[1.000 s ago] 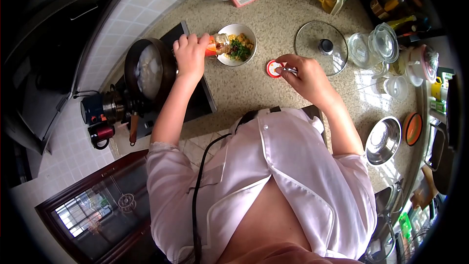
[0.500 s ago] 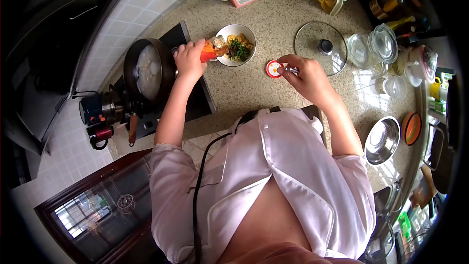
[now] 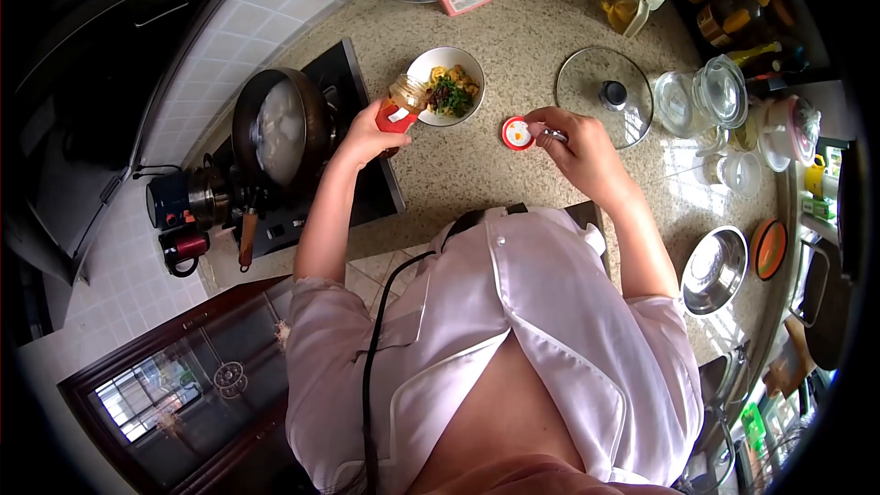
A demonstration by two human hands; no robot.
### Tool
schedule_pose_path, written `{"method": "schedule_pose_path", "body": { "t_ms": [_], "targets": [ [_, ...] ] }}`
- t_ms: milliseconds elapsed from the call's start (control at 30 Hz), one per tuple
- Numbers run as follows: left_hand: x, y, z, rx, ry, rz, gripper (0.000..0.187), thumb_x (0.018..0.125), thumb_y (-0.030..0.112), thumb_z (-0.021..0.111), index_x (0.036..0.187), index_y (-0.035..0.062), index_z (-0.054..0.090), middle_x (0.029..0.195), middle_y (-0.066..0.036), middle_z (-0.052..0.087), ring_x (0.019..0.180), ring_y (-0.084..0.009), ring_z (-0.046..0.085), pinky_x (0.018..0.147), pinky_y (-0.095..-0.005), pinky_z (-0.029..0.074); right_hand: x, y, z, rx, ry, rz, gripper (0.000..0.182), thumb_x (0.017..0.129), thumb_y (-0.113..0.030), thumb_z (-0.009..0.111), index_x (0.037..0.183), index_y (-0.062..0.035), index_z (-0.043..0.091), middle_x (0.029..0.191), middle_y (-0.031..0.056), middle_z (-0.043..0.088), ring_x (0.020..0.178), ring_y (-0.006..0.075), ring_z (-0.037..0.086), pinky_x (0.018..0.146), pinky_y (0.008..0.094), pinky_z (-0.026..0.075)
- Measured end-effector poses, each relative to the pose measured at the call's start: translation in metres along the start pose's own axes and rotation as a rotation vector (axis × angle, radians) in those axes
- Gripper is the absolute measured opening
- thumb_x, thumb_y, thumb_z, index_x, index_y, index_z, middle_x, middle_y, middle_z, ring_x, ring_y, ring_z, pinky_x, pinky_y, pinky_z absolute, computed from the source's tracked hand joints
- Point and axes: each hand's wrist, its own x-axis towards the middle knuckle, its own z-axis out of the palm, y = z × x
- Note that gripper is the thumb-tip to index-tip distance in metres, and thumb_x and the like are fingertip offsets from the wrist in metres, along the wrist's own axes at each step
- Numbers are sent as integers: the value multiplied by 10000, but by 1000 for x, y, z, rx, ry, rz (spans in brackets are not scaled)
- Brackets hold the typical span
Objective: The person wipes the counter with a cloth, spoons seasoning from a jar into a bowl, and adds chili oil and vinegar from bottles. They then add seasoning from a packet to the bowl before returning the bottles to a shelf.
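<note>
Red-labelled jar (image 3: 401,108) is leaning by the white bowl (image 3: 423,63), left hand (image 3: 368,136) gripping low, likely keeping its mouth (image 3: 411,90) free; right hand (image 3: 580,148) is pinching something metallic (image 3: 555,135).

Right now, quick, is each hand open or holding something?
Left hand: closed, holding the red-labelled jar.
Right hand: closed on a small shiny thing; can't tell if it also grips the red-rimmed lid.

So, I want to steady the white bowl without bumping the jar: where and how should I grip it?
Probably pinch the right rim, coming from the right: the round white bowl shows no handle, the left hand holds the slanted jar at the bowl's left edge, and the right rim stands clear.
</note>
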Motion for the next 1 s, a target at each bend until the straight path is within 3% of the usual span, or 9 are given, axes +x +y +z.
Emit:
{"method": "schedule_pose_path", "body": {
  "t_ms": [67,133,167,233,367,467,800,933,1000],
  "targets": [
    [1,0,0,33,17,37,693,593,39,818,1226,43,536,1156,-76,627,1048,-207,602,896,-327,480,0,-1,-1,25,-6,32,211,825,-55,599,1028,-28,651,891,183,672,811,340,656,728,403,509],
    [3,2,0,424,126,136,641,602,51,783,1201,108,562,1126,-79,635,1020,-288,610,870,-378,487,0,-1,-1,25,2,25,206,834,-58,591,1030,-26,649,895,184,672,815,344,654,731,406,506],
    [2,5,1,425,125,136,641,602,51,783,1201,108,562,1126,-79,635,1020,-288,610,870,-378,487,0,0,0,25,3,26,206,834,-58,591,1030,-26,649,895,184,672,815,344,654,731,406,506],
    [-6,25,9,936,370,266,591,599,73,760,1158,154,584,1074,-77,624,1000,-330,582,856,-418,468,0,2,1,28,15,5,203,844,-67,584,1033,-25,648,898,187,671,817,345,654,732,408,505],
    [-6,35,11,1069,511,494,590,582,74,766,1139,156,590,975,-65,600,947,-304,553,820,-428,430,-2,-1,-1,44,22,20,201,850,-75,581,1033,-27,649,902,187,672,818,343,655,733,408,506],
    [6,32,7,1312,546,612,531,588,34,731,1090,163,615,884,-48,550,891,-279,517,771,-418,372,-5,2,-2,26,-9,28,209,927,-160,597,1036,12,643,902,171,683,797,272,679,701,348,520],
    [17,40,12,1402,639,777,263,777,92,556,1014,171,641,802,-37,542,829,-257,520,726,-390,375,-10,13,0,86,20,22,192,886,-120,595,1032,-6,647,897,175,679,803,302,668,719,374,518],
    [21,38,9,1450,576,746,258,768,93,569,1004,170,638,807,-39,543,825,-255,520,723,-392,374,-9,13,0,97,34,22,182,848,-91,601,1007,-28,663,878,180,674,811,330,660,733,394,515],
    [18,35,12,1438,522,718,388,680,38,640,1048,160,636,861,-48,550,871,-268,524,744,-398,378,-10,13,1,101,25,35,179,851,-96,604,1006,-29,664,878,181,674,812,330,659,733,394,515]
  ]
}}
